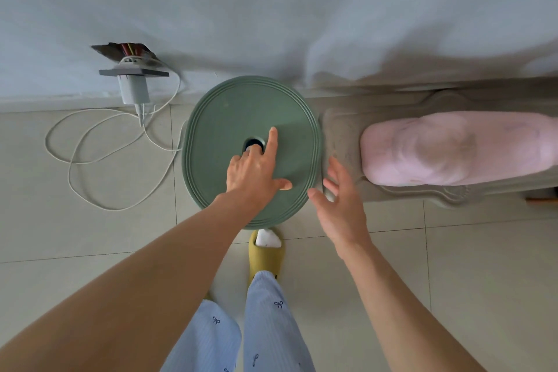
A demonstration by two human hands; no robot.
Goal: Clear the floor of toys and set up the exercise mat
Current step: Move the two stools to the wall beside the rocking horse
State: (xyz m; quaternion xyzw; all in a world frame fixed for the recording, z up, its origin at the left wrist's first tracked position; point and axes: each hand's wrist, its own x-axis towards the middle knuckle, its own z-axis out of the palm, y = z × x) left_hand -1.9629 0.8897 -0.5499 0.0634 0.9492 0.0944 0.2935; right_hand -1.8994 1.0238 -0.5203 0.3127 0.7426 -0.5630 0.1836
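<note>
A round green lid (220,118) with ridged rim and a small centre hole lies in front of me by the wall, seen from above. My left hand (256,166) rests on its top, index finger stretched forward past the hole, another finger at the hole, thumb spread out to the right. My right hand (338,199) hovers just off the lid's right edge, fingers straight and spread, holding nothing. A rolled pink mat (453,148) lies on a grey carved piece of furniture (341,136) to the right.
A loose wall socket (133,75) with a white plug and a looping white cable (90,160) lies on the tiled floor at the left. My yellow slipper (265,260) stands just below the lid. The white wall runs across the top.
</note>
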